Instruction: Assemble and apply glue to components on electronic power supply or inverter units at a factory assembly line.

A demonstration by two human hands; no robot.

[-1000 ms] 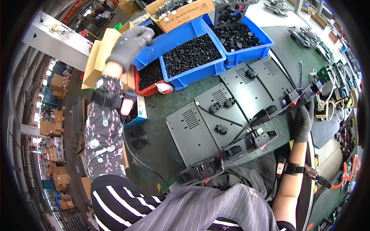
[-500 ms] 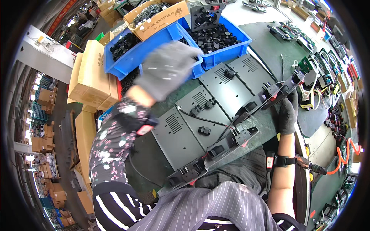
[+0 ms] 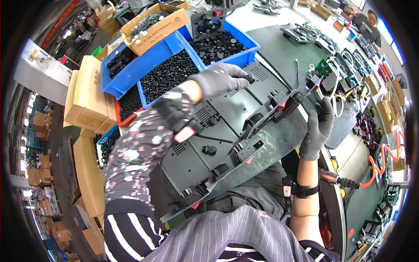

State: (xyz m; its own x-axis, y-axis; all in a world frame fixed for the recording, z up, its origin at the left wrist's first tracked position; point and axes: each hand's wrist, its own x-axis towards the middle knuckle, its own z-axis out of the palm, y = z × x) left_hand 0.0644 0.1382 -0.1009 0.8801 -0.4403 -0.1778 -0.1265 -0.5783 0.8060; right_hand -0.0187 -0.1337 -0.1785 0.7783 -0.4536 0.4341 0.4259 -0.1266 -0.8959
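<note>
My left hand [image 3: 218,81], in a grey glove, reaches over the far part of a row of metal panels. Its fingertips pinch a small black plastic fitting [image 3: 249,78]. The dark grey panels [image 3: 227,114] lie side by side, with vent slots and black sockets along their raised near edges. Another black fitting [image 3: 209,149] rests on a nearer panel, and a further black fitting [image 3: 214,118] lies close to a vent. My right hand [image 3: 317,131], also gloved, hovers off the right end of the row, fingers apart and holding nothing.
Blue bins [image 3: 168,72] of small black parts stand beyond the panels, with an open carton [image 3: 155,28] on top. A cardboard box [image 3: 89,94] sits at the left. Circuit boards [image 3: 349,65] line the right side. A power screwdriver [image 3: 336,178] with an orange coiled hose lies at lower right.
My left hand has come from above the bins to the panels, with a black fitting now visible in its fingers. My right hand has left the panel's edge and opened.
</note>
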